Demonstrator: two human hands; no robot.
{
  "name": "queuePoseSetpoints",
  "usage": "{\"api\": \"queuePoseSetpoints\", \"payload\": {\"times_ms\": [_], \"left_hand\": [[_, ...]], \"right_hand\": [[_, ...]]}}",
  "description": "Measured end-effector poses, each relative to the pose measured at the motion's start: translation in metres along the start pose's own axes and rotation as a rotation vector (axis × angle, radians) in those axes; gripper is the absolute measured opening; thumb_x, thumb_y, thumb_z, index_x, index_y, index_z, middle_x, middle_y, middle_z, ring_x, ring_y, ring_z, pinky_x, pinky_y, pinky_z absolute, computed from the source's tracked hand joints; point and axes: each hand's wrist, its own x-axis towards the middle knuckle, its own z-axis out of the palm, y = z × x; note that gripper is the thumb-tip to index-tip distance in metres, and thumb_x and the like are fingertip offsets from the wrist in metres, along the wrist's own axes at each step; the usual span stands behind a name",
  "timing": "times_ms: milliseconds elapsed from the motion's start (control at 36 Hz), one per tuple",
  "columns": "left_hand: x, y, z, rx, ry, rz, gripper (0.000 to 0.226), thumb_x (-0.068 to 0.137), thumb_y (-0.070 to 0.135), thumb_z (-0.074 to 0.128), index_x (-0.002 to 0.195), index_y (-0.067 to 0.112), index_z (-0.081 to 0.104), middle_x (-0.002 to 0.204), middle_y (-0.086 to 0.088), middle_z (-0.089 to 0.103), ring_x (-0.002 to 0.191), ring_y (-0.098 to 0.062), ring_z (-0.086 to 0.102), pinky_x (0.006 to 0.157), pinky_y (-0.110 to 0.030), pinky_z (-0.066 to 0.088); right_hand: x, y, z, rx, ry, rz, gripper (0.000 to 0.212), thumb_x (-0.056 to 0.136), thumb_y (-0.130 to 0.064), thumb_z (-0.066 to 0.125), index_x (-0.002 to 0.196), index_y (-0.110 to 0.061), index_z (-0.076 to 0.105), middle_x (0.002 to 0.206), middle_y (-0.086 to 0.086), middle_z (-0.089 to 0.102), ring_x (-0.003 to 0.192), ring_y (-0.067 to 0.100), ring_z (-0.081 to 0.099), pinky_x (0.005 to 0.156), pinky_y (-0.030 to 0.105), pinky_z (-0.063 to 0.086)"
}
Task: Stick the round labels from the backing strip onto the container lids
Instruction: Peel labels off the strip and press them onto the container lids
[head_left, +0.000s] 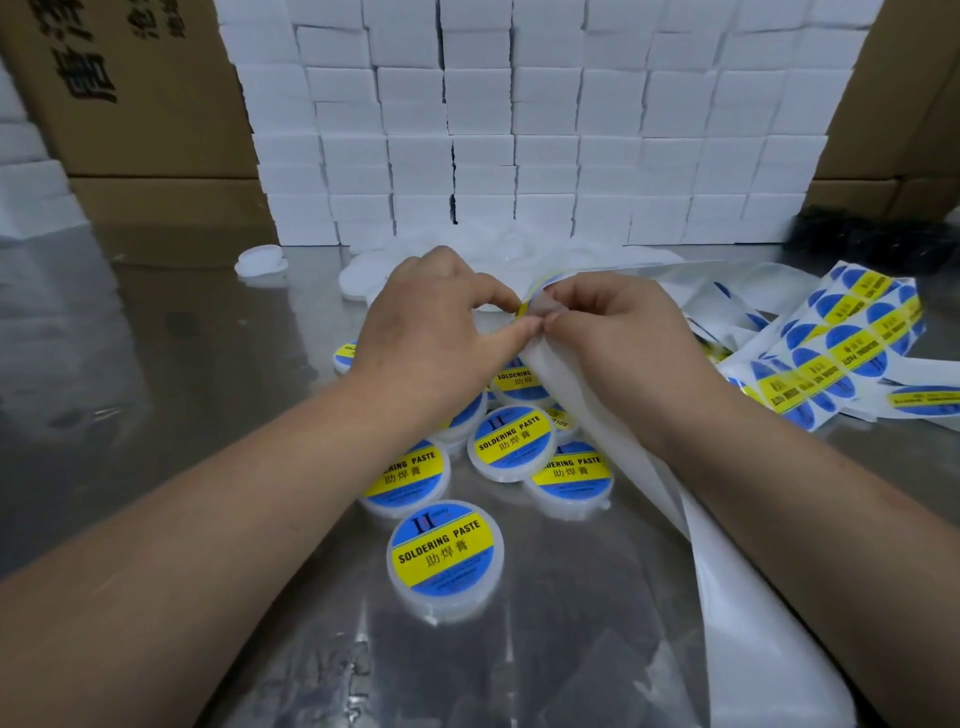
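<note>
Starting at the left of the frame: bare metal table, cardboard boxes behind it, a couple of blank lids sitting upper left of centre, and the finished lids bunched in the lower middle, labels up.

Then my left hand, thumb and forefinger pinched on the edge of the round label, dead centre of the frame. My right hand is right up against it, fingertips touching, pinching the backing strip just behind that label. So both hands are together, each clamped on its own bit.

Tip for this step, imo: bend the backing sharply away with the right hand and let the label lift itself. Grab only the very rim so the glue stays clean, and don't crease it. After that, go for a blank lid, centre down first, smooth outward.

Direction-wise, the label stands nearly edge-on to me, just a yellow sliver showing, so I can't tell which way its text runs. The spent backing runs long from my hands down to the lower right corner. The full part of the strip loops off toward the right edge, labels facing up.
</note>
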Motion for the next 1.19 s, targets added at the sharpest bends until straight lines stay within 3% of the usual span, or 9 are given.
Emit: {"api": "queuePoseSetpoints", "payload": {"times_ms": [194,361,500,639,722,833,944,1083,1194], "left_hand": [[0.004,-0.004,-0.006,-0.269,0.028,-0.213,0.017,0.080,0.047,0.062,0.066,0.036,0.061,0.081,0.011,0.055,0.075,-0.002,0.051,0.068,-0.020,0.039],[0.008,-0.016,-0.007,-0.410,0.131,-0.459,0.034,0.087,0.042,0.055,0.062,0.019,0.059,0.038,0.017,0.046,0.039,-0.001,0.041,0.049,-0.025,0.030],[0.013,-0.021,-0.009,-0.429,0.231,-0.525,0.043,0.088,0.042,0.053,0.088,0.000,0.064,0.042,0.005,0.034,0.050,-0.016,0.032,0.054,-0.028,0.032],[0.008,-0.018,-0.009,-0.350,0.205,-0.379,0.053,0.088,0.048,0.050,0.077,-0.003,0.061,0.052,-0.002,0.039,0.054,-0.018,0.038,0.056,-0.031,0.034],[0.004,-0.013,-0.009,-0.246,0.202,-0.263,0.052,0.087,0.052,0.049,0.052,0.013,0.049,0.061,0.002,0.049,0.057,-0.013,0.044,0.054,-0.028,0.032],[0.002,-0.008,-0.009,-0.158,0.221,-0.188,0.050,0.085,0.054,0.050,0.049,0.021,0.040,0.069,0.005,0.043,0.064,-0.008,0.043,0.055,-0.021,0.028],[0.002,-0.008,-0.008,-0.123,0.235,-0.146,0.049,0.082,0.056,0.051,0.050,0.019,0.042,0.069,0.007,0.040,0.064,-0.009,0.042,0.054,-0.024,0.027],[0.000,-0.006,-0.009,-0.090,0.214,-0.067,0.049,0.074,0.059,0.052,0.051,0.017,0.043,0.069,0.009,0.039,0.080,-0.019,0.046,0.062,-0.027,0.028],[0.000,-0.005,-0.013,-0.053,0.200,-0.047,0.048,0.069,0.060,0.054,0.049,0.019,0.039,0.070,0.011,0.037,0.083,-0.019,0.045,0.063,-0.026,0.026]], "right_hand": [[0.003,0.005,-0.002,-0.116,0.042,-0.011,0.024,0.084,-0.007,0.048,0.076,-0.022,0.066,0.066,-0.007,0.061,0.061,0.006,0.052,0.055,0.020,0.041],[0.006,0.010,-0.001,-0.234,0.058,-0.052,0.025,0.082,-0.009,0.050,0.095,-0.031,0.054,0.079,-0.011,0.062,0.073,0.006,0.056,0.063,0.021,0.041],[0.007,0.014,-0.003,-0.252,0.213,-0.126,0.040,0.081,-0.005,0.052,0.111,-0.029,0.041,0.095,-0.019,0.050,0.072,0.002,0.046,0.061,0.012,0.034],[0.006,0.013,-0.007,-0.366,0.351,-0.232,0.059,0.077,0.002,0.047,0.130,-0.024,0.043,0.139,-0.003,0.035,0.090,0.008,0.048,0.069,0.014,0.029],[0.005,0.007,-0.007,-0.336,0.310,-0.274,0.048,0.073,0.004,0.044,0.102,-0.031,0.060,0.108,-0.013,0.057,0.079,0.003,0.049,0.069,0.015,0.034],[0.005,0.009,-0.004,-0.281,0.192,-0.113,0.038,0.077,-0.005,0.045,0.058,-0.035,0.059,0.064,-0.019,0.061,0.054,-0.004,0.049,0.050,0.008,0.035],[0.005,0.006,-0.006,-0.084,0.189,-0.050,0.025,0.079,-0.022,0.051,0.060,-0.024,0.066,0.061,-0.018,0.065,0.061,-0.009,0.052,0.054,0.007,0.038],[0.006,0.005,-0.009,0.025,0.221,0.044,0.039,0.090,-0.039,0.048,0.059,-0.023,0.065,0.056,-0.014,0.064,0.055,-0.005,0.054,0.061,0.018,0.041],[0.006,0.004,-0.007,-0.005,0.262,0.050,0.030,0.086,-0.032,0.056,0.062,-0.015,0.067,0.057,-0.008,0.062,0.049,-0.002,0.048,0.048,0.008,0.037]]}}
